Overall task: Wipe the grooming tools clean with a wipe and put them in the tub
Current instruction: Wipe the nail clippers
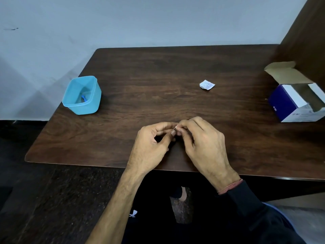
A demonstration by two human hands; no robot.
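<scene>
Both hands meet over the near middle of the dark wooden table. My left hand pinches a small white wipe between thumb and fingertips. My right hand grips a thin dark grooming tool; only its tip shows past the fingers, the rest is hidden. The wipe touches the tool where the fingertips meet. A light blue plastic tub stands at the table's left edge, with a blue-handled tool lying inside.
A torn white wipe sachet lies on the table beyond my hands. An open blue and white cardboard box sits at the right edge. A pale wall runs behind the table, a dark panel at the far right.
</scene>
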